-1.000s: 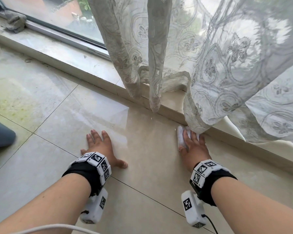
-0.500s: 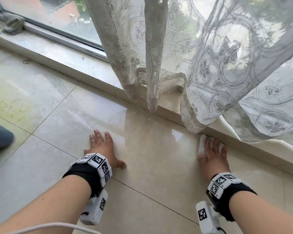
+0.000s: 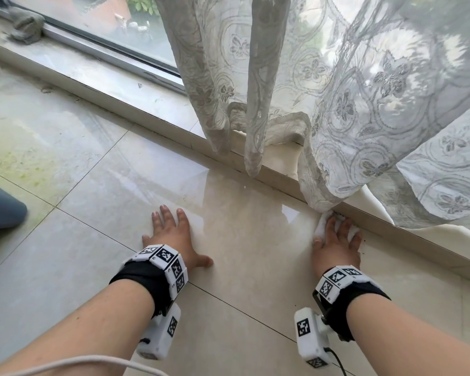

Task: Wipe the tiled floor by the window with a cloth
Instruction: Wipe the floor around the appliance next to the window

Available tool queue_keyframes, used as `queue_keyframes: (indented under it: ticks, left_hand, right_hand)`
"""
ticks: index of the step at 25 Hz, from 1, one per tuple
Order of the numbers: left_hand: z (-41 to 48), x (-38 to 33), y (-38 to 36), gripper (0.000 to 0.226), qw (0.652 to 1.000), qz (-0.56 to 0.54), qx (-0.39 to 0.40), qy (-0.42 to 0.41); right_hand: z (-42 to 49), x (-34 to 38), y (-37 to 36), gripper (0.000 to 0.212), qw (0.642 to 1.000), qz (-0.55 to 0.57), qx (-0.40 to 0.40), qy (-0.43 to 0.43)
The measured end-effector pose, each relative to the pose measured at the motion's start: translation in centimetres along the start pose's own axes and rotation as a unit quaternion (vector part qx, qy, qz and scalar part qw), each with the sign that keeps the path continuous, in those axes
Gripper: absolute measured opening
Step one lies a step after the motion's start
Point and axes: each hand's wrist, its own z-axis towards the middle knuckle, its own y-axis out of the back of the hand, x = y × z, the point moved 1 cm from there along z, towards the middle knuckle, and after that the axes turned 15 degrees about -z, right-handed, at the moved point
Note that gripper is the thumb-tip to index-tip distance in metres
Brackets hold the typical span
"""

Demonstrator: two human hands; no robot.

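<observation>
Two hands: our left hand [image 3: 174, 234] and right hand [image 3: 337, 248] are both down on the tiled floor [image 3: 242, 213].
Far left: a grey-blue shape [image 3: 0, 213] sits at the frame edge, and we cannot tell what it is. A grey rag [image 3: 26, 24] lies bunched on the window ledge [image 3: 114, 77] by the glass.
Floor at left: dull, with a greenish tinge and grit, while the tile ahead of us shines.
Left hand: flat and released, fingers spread, palm pressing on the tile as a prop. It holds nothing.
Right hand: fingers straight and spread, pressing the cloth down rather than curled round it.
Cloth [image 3: 320, 229]: white and bunched under our right fingers. Its far edge is against the foot of the ledge and touches the hem of the curtain [image 3: 364, 118].
Relation that counts: the ledge slants from upper left to lower right, and the cloth sits in the corner where it meets the floor. Our right hand is on the cloth and the left is well apart to the left. We judge that the next stroke must follow that line.
Change: a second ago our right fingers lay under the hem. Half a second ago the hand had slid right, clear of it. Now it is back by the hem, tighter to the ledge. Our left hand has not shifted.
</observation>
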Motion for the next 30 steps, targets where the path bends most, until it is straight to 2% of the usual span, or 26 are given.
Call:
queue_keyframes:
  ticks: [8, 16, 22, 30]
  left_hand:
    - [0.2, 0.6, 1.0, 0.142, 1.0, 0.006, -0.016, 0.004]
    - [1.4, 5.9, 3.0, 0.155, 0.996, -0.022, -0.049, 0.066]
    - [2.5, 7.1, 5.1, 0.159, 0.988, -0.08, -0.084, 0.098]
    - [2.1, 5.7, 6.2, 0.157, 0.993, -0.05, -0.057, 0.087]
  right_hand:
    - [0.0, 4.1, 1.5, 0.06, 1.0, -0.013, -0.007, 0.016]
    - [-0.4, 8.1, 2.1, 0.062, 0.994, -0.021, -0.026, 0.106]
    - [0.5, 11.0, 3.8, 0.062, 0.986, -0.011, -0.027, 0.164]
    - [1.7, 11.7, 4.5, 0.063, 0.976, -0.027, -0.04, 0.212]
